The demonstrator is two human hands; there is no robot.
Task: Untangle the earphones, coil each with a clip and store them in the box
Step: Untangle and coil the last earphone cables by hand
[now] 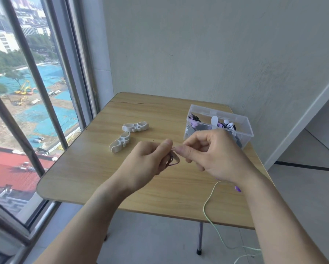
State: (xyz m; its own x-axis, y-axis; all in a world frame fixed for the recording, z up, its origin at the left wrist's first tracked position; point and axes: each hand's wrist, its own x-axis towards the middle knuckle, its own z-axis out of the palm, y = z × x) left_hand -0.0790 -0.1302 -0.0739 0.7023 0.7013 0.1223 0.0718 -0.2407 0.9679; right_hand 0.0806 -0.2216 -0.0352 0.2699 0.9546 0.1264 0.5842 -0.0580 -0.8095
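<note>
Above the near middle of a small wooden table, both of my bare hands meet around a purple earphone cable. My left hand has its fingers curled round several loops of that cable, thumb pressing near the top of the bundle. My right hand pinches a strand of the same cable between thumb and forefinger, just beside the left thumb. A purple piece, perhaps its plug or an earbud, shows under my right wrist; I cannot tell which.

A pale green cable trails from beneath my right hand over the table's near edge and down toward the floor.

Two white clips lie touching each other on the table, to the left and beyond my hands. A clear plastic box sits at the far right corner, already holding some earphones in purple, white and black.

I judge this to be the coiling step for the purple pair. Next, the loops need holding firm while one clip is fetched and closed round them.
</note>
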